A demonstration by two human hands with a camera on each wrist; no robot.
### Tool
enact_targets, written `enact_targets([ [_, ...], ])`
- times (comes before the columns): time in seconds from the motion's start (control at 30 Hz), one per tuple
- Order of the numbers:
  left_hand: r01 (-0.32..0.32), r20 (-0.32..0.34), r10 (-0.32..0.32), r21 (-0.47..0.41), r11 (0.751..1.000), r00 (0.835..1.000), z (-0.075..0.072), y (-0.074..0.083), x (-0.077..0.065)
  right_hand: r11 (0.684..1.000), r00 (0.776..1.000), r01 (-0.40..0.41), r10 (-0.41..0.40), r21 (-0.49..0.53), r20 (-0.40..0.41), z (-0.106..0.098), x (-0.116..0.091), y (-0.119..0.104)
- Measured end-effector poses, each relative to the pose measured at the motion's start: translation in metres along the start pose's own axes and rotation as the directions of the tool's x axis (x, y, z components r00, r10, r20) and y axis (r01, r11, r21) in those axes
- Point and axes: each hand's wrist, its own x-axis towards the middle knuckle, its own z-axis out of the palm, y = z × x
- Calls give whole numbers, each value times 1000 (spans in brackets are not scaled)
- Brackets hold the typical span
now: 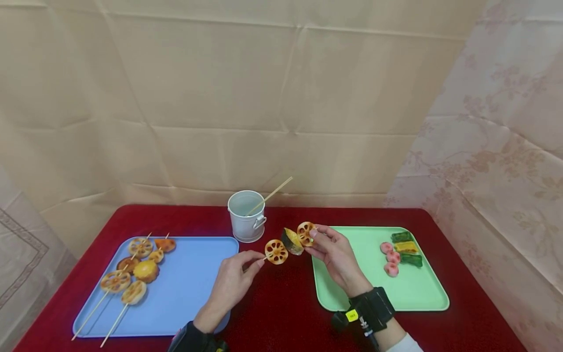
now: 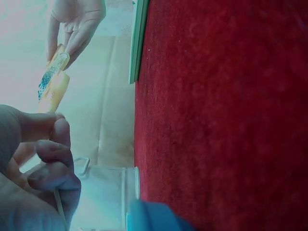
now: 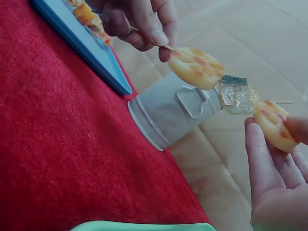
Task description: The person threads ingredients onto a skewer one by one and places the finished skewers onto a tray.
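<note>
My left hand (image 1: pixel 235 278) pinches a thin wooden skewer (image 3: pixel 166 47) between thumb and fingers. Closest to those fingertips on the stick is a lotus root slice (image 1: pixel 276 251). Beyond it sits a wedge with dark green rind and yellow flesh, like pumpkin (image 1: pixel 292 242). At the far end my right hand (image 1: pixel 336 256) holds a second lotus root slice (image 3: pixel 274 126) between thumb and fingers. The three pieces hang in a row over the red cloth, between two trays. In the left wrist view, the skewer's lower part runs back under the curled left fingers.
On the left, a blue tray (image 1: pixel 189 288) bears two loaded skewers (image 1: pixel 115 282). A green tray (image 1: pixel 352 293) on the right carries pink pieces (image 1: pixel 393 257) and green and yellow pieces (image 1: pixel 406 247). Behind the hands stands a white metal bucket (image 1: pixel 244 227) with a bare stick (image 1: pixel 277 189).
</note>
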Motion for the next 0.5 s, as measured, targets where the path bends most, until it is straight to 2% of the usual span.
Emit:
enact_targets([
  [0.17, 68, 35, -65, -72, 995, 997, -1, 0, 1, 999, 999, 25, -26, -31, -21, -1, 0, -2],
  [0.5, 81, 72, -74, -101, 992, 995, 1, 5, 1, 993, 999, 44, -42, -105, 22, 5, -3, 1],
])
